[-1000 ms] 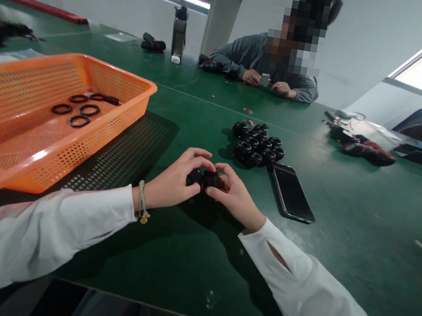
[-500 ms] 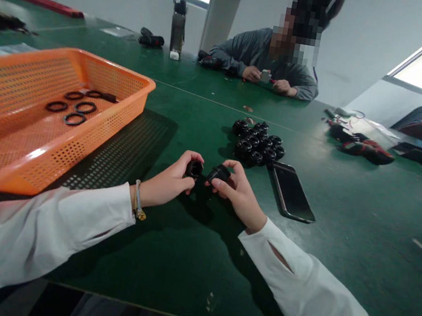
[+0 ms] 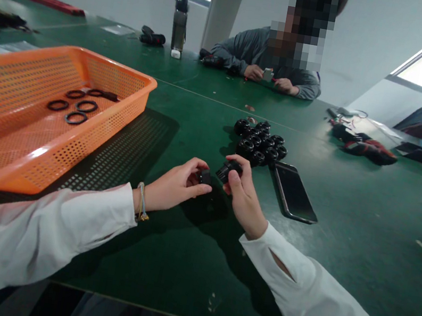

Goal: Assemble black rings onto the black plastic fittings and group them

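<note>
Pinching a black piece in your left hand and a ribbed fitting in your right hand, you hold the 2 just apart over the tabletop, the fitting's long axis slanting leftward toward the piece.

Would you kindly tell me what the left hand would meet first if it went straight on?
The left hand would probably meet the black part in the right hand, though depth is unclear.

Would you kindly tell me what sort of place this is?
Probably a workshop, judging by the green worktable, the orange basket of black rings and the person opposite holding a small part.
</note>
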A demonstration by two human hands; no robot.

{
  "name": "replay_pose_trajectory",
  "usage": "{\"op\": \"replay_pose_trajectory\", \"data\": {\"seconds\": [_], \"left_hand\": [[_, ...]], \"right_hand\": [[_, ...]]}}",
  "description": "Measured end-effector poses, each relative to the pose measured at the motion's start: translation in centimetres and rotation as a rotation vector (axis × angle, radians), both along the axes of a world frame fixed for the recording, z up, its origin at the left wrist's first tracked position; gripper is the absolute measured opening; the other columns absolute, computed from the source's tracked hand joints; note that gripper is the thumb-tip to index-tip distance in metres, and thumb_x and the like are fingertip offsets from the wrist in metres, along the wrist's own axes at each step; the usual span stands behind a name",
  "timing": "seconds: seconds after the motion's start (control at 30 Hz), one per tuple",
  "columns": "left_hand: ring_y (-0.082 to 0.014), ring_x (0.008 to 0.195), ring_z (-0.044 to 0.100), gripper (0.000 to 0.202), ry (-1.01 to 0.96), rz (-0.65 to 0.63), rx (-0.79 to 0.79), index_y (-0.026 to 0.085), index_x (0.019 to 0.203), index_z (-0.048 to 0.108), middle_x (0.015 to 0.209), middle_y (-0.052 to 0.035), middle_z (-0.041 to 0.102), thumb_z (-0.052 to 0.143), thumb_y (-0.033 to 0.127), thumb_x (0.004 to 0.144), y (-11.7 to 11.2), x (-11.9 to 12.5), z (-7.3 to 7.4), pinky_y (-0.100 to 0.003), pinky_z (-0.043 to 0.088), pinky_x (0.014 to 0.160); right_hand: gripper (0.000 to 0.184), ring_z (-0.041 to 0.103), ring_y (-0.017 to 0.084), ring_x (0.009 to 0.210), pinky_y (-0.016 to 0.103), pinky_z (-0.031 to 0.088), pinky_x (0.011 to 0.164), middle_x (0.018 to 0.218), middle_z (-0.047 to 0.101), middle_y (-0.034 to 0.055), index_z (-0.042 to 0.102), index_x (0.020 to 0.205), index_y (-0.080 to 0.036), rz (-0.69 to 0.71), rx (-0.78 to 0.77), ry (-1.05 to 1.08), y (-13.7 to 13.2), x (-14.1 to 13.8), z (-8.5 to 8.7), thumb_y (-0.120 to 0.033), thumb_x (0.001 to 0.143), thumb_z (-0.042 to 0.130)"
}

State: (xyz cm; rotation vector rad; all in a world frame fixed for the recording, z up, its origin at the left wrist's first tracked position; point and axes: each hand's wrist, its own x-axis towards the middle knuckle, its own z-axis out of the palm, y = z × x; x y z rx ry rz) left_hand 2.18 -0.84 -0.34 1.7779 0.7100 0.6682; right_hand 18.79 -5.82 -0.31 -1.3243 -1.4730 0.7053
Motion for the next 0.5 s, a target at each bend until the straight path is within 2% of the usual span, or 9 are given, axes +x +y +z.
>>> {"op": "replay_pose_trajectory", "data": {"seconds": [0.2,0.33,0.5], "left_hand": [[-0.0122,0.066,0.055,0.027,-0.096,0.061,-0.059,0.018,0.094,0.044,0.079,0.0012,0.053,0.059,0.031,0.075,-0.05,0.03,-0.04,-0.025,0.048,0.058],[-0.0131,0.068,0.056,0.029,-0.142,0.1,-0.055,0.018,0.094,0.043,0.079,0.0011,0.052,0.059,0.032,0.074,0.09,-0.05,-0.09,-0.027,0.048,0.061],[-0.0141,0.077,0.057,0.031,-0.143,0.153,-0.046,0.018,0.092,0.044,0.085,0.0001,0.054,0.064,0.028,0.07,0.23,-0.07,0.07,-0.029,0.048,0.071]], "right_hand": [[0.039,0.048,0.013,0.066,0.029,0.044,0.063,0.097,0.053,0.0038,0.044,0.119,-0.023,0.166,-0.121,0.041,-0.16,-0.21,-0.09,-0.045,0.087,0.041],[0.039,0.05,0.012,0.067,0.027,0.044,0.061,0.098,0.056,0.0046,0.052,0.115,-0.022,0.125,-0.153,0.036,0.24,0.16,0.12,-0.044,0.085,0.044],[0.039,0.058,0.016,0.082,0.029,0.048,0.07,0.098,0.062,0.0035,0.057,0.113,-0.023,0.079,-0.115,0.145,0.57,0.4,-0.22,-0.038,0.077,0.058]]}}
